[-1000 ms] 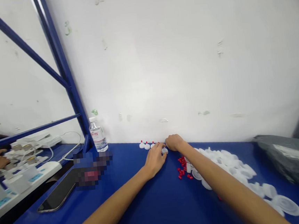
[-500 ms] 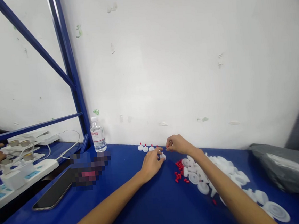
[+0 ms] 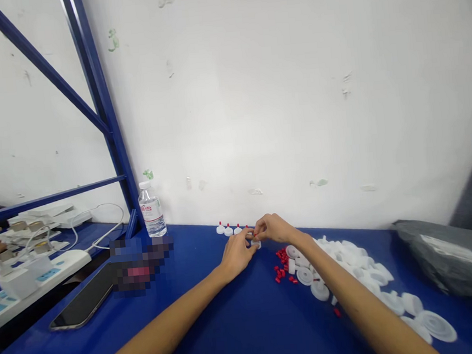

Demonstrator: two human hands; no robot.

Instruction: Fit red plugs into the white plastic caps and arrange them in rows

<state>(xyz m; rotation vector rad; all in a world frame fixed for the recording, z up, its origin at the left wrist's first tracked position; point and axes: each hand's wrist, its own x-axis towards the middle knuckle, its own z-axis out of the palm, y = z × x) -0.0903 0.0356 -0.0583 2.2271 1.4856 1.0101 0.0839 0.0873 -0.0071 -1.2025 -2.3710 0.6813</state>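
Nearest on the tabletop, I have loose white caps and red tips to my right, probably for easy reach. Beyond, my left hand steadies one cap, presumably against slipping; my right hand pinches a red tip at its top. Red-topped caps stand along the wall.

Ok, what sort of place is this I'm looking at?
Likely a workshop or small-factory workbench: a blue tabletop bears a heap of white plastic parts and a cluster of small red pieces.
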